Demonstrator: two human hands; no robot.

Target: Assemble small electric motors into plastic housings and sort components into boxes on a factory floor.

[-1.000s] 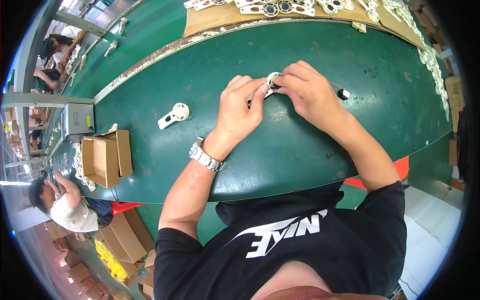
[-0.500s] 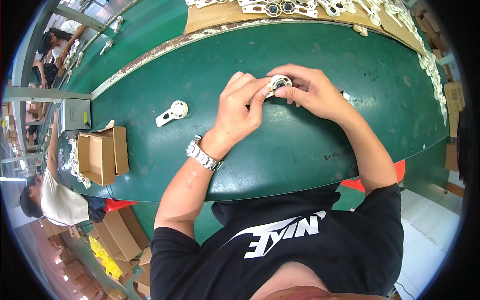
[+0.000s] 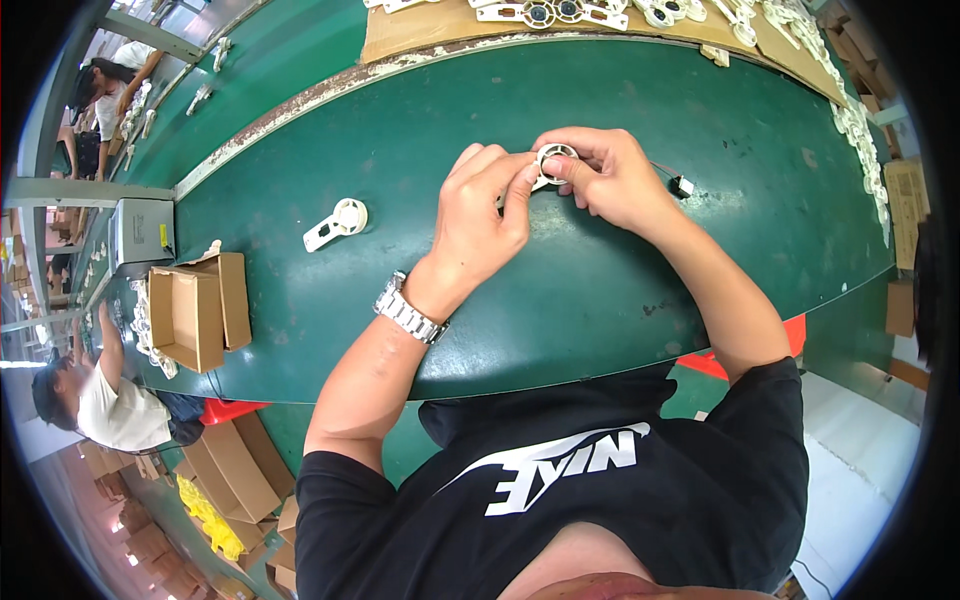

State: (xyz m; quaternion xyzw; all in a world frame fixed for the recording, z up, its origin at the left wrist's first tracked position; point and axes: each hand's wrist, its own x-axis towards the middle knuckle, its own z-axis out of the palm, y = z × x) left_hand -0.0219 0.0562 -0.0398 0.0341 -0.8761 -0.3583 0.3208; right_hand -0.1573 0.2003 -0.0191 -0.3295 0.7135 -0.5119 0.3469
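Observation:
Both hands meet over the green table, working on a white plastic housing (image 3: 557, 150) with a round ring head. My left hand (image 3: 482, 205) grips its narrower end between thumb and fingers, which cover most of that end. My right hand (image 3: 610, 180) has its fingers round the ring's far rim, and the thumb presses at the ring's opening. To the right of that hand lies a small black block (image 3: 682, 186) with a thin wire. A similar white housing (image 3: 338, 224), with a round head and slotted handle, lies apart to the left.
Several white housings, some with dark round inserts (image 3: 540, 14), lie on cardboard (image 3: 420, 32) along the far edge. At the left stand an open cardboard box (image 3: 187, 318) and a grey metal box (image 3: 144, 232). Two other people (image 3: 125, 405) sit at the left.
My right hand has shifted slightly left, and the black block beside it now shows fully. The ring's opening looks lighter, with less dark showing inside. My left hand stays nearly still.

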